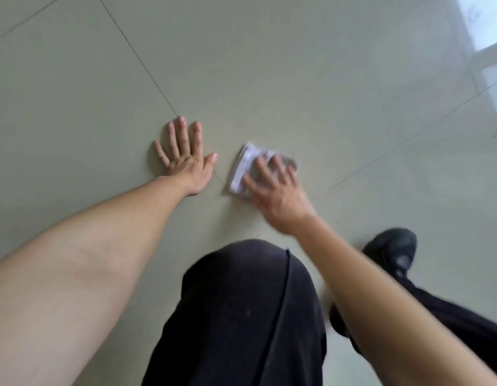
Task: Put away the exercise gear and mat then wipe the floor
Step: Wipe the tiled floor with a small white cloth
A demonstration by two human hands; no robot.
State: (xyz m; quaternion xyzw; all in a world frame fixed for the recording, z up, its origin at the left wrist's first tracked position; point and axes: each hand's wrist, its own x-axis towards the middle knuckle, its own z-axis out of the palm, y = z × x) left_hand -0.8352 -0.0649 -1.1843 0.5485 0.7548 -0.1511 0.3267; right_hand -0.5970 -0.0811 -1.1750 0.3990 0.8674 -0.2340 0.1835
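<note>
- Your left hand (186, 160) lies flat on the tiled floor (297, 65), palm down, with fingers and thumb spread wide. It holds nothing.
- Your right hand (275, 193) presses down on a folded cloth (247, 165), fingers extended and slightly apart across its top. The hand is blurred, so you cannot tell whether the thumb hooks the cloth's edge.
- The cloth is pale, with a darker patch beneath the fingers. It lies on the floor just right of your left thumb, apart from it, where the grout lines (136, 55) cross.
- One grout line runs from the upper left down to your left fingertips; another leaves the cloth area toward the right edge.
- Your knee (250, 274), in dark trousers, occupies the bottom centre, below and between both hands.
- A black shoe (392, 246) rests on the floor at the lower right, beyond your right forearm.
- A bright window reflection (486, 37) shows on the glossy tiles at the upper right, well apart from both hands.
</note>
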